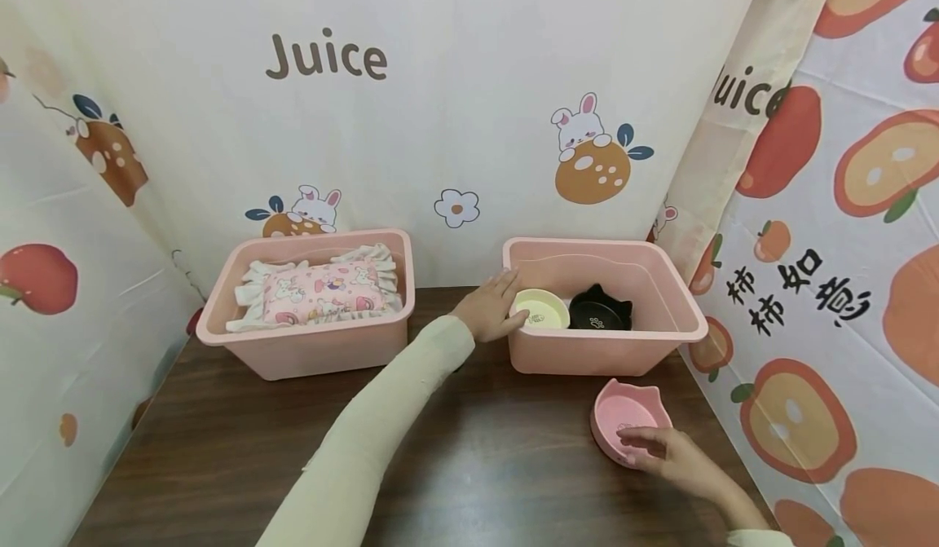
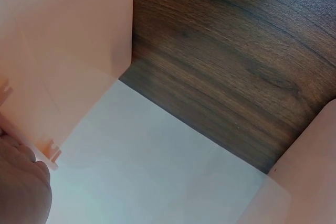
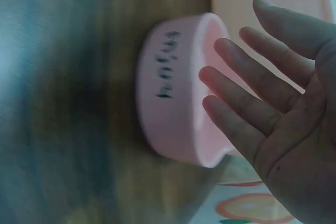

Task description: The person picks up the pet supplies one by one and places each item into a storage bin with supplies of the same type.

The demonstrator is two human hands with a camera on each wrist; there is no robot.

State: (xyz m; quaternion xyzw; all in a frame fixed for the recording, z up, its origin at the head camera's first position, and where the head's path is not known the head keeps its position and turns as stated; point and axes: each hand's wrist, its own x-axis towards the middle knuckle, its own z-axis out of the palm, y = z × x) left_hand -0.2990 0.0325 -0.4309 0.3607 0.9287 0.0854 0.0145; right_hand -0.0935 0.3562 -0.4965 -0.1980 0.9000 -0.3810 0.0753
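My left hand (image 1: 490,306) rests at the left rim of the right-hand pink bin (image 1: 587,355), fingers extended along the edge and thumb over the front corner. In the left wrist view, that hand (image 2: 23,187) shows only partly, at the bin's rim. Inside the bin sit a pale yellow bowl (image 1: 539,306) and a black cat-eared bowl (image 1: 601,310). A pink cat-eared bowl (image 1: 623,412) stands on the table in front. Over its near side hovers my right hand (image 1: 678,461); in the right wrist view the fingers (image 3: 257,72) are spread, holding nothing.
To the left stands another pink bin (image 1: 330,347) with a frilled pink cushion (image 1: 323,290) in it. Both bins are on the dark wooden table (image 1: 484,465), close to the back curtain (image 1: 469,107). A fruit-print cloth (image 1: 844,286) hangs along the right side.
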